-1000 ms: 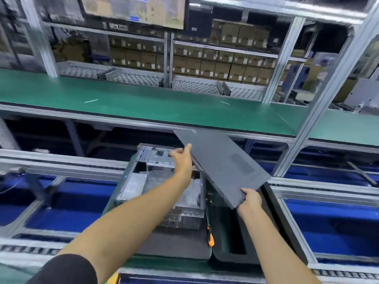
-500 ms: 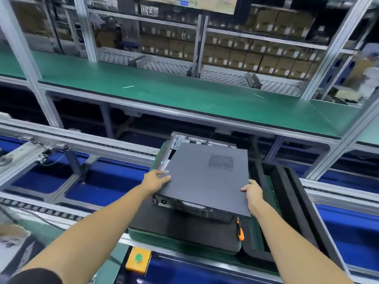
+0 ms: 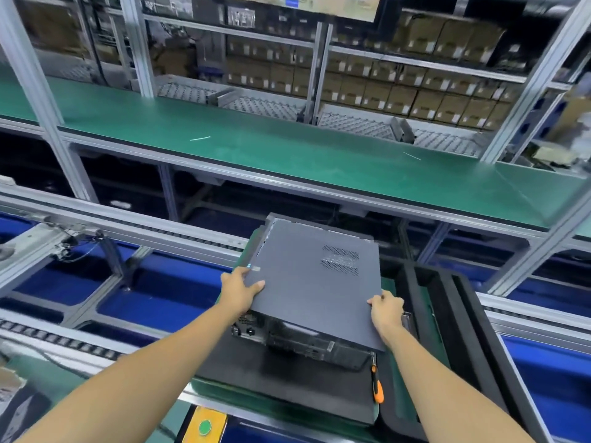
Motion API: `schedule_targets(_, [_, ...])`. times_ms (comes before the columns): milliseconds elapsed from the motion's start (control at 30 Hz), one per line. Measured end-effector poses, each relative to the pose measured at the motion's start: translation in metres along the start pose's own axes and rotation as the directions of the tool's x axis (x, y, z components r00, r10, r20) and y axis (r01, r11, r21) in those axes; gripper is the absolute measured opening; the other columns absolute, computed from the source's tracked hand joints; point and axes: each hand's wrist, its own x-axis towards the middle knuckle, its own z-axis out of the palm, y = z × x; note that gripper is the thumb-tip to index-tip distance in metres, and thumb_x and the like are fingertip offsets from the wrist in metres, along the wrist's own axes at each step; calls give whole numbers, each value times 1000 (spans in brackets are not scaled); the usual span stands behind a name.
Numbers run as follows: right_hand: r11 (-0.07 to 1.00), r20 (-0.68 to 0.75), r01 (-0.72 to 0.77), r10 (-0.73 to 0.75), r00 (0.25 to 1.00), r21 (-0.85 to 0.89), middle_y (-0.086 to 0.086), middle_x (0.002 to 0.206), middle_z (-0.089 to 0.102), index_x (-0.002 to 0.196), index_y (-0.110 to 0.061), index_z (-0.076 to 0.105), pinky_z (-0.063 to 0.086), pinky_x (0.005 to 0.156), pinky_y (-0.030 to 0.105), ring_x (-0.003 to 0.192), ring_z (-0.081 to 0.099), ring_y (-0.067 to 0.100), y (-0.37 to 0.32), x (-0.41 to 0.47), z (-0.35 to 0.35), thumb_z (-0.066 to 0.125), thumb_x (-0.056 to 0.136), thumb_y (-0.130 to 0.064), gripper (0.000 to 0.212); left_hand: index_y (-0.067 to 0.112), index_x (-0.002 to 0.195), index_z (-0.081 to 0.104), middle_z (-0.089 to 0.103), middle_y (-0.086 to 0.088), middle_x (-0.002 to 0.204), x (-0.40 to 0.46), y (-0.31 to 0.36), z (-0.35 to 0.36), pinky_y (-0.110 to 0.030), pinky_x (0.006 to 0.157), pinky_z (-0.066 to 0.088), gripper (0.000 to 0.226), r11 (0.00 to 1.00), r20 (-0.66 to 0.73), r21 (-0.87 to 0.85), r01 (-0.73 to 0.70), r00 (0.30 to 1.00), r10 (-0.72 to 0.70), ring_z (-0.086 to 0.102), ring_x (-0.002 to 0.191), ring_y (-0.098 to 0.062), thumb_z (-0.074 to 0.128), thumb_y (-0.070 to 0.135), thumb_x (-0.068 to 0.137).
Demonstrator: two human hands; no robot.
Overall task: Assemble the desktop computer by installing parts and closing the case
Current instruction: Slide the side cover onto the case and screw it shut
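The dark grey side panel [image 3: 307,282], with two mesh vents, lies flat on top of the desktop computer case [image 3: 297,338], whose rear ports face me. The panel overhangs the case a little toward me. My left hand [image 3: 240,287] grips the panel's left edge, thumb on top. My right hand [image 3: 385,310] grips its near right edge. The case rests on a black foam pad [image 3: 256,375].
An orange-handled screwdriver [image 3: 376,383] lies right of the case. A black foam tray [image 3: 447,330] sits further right. A yellow box with a green button [image 3: 204,426] is at the near edge. A green belt [image 3: 287,145] and shelves of cartons run behind.
The panel went from tilted in the air above the open case to lying flat on it, and slid further over the case. Both hands stayed on its edges.
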Motion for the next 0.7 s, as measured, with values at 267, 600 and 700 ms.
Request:
schedule_targets(267, [969,55,46,-33,998,-244,19,142,27,155,-11,38,36,103,45,127,30,37,-3,17,11,49,103,-21,54,32,142,52,51,-10,130,22,-9,13,-48,99,41,65,958,-92,284,44,996,-19,44,122,-37,72,58,86])
schedule_targets(600, [990,157,92,-74,985,-106,18,155,22,160,-3,22,36,104,42,134,36,35,9,17,17,50,102,-20,67,31,136,58,55,-5,119,22,-14,6,-33,87,34,57,998,-73,63,26,997,-22,35,109,-26,78,48,85])
schedule_targets(700, [993,161,117,-116,980,4,14,153,27,153,-4,36,40,101,38,118,50,29,13,16,17,46,102,-15,53,31,133,62,61,-1,109,22,-19,7,-37,92,41,56,999,-99,-35,23,995,-26,43,113,-28,82,44,83])
